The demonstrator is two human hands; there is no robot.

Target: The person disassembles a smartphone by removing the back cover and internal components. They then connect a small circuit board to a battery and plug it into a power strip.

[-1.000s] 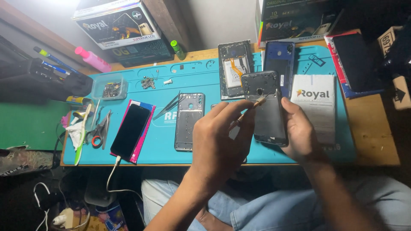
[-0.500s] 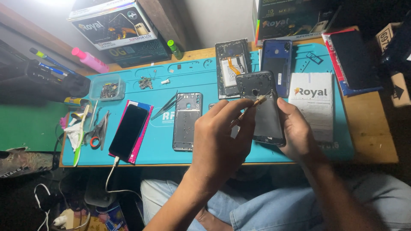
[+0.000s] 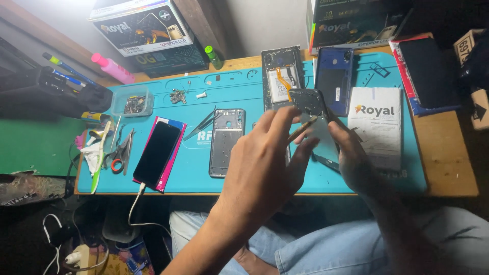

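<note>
Head view looks down on a teal repair mat [image 3: 244, 175] covering a wooden bench. Far and right of centre lie an opened phone showing its battery [image 3: 281, 76] and a blue phone back cover [image 3: 334, 84]; a grey mid-frame [image 3: 226, 142] lies left of the hands. Right hand [image 3: 351, 160] grips a dark phone rear housing [image 3: 311, 109] (blurred) from the right, above the mat. Left hand [image 3: 267, 163] pinches a thin tan pry stick [image 3: 303, 129] between thumb and fingers, its tip on the housing.

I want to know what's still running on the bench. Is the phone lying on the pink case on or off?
Off, apparently: the phone shows a wholly dark screen, though a white cable is plugged into its lower end.
</note>
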